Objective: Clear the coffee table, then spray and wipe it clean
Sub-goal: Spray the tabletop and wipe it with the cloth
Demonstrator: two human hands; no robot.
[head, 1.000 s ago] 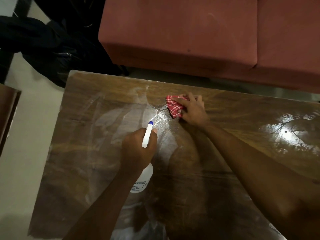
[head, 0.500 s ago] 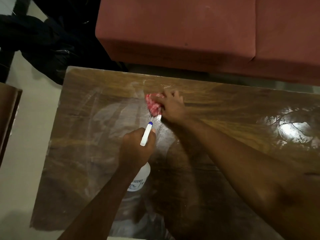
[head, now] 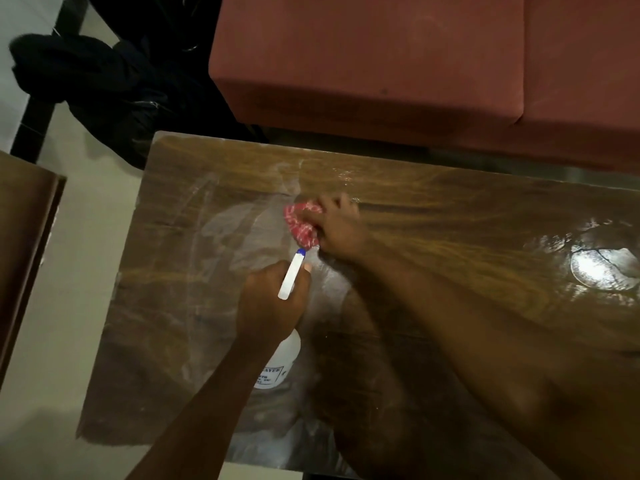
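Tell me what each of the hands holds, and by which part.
Left hand grips the spray bottle at its neck. Right hand holds the bunched red cloth by its right side.

The cloth (head: 300, 225) is red-white checked, spray bottle (head: 290, 277) white with blue tip, table (head: 450, 216) brown.

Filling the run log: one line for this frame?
phase: wipe | left hand: grips spray bottle | right hand: holds red cloth against coffee table

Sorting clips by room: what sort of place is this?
Probably a home living room: a red sofa stands beside a wooden coffee table, with dark clothing heaped nearby.
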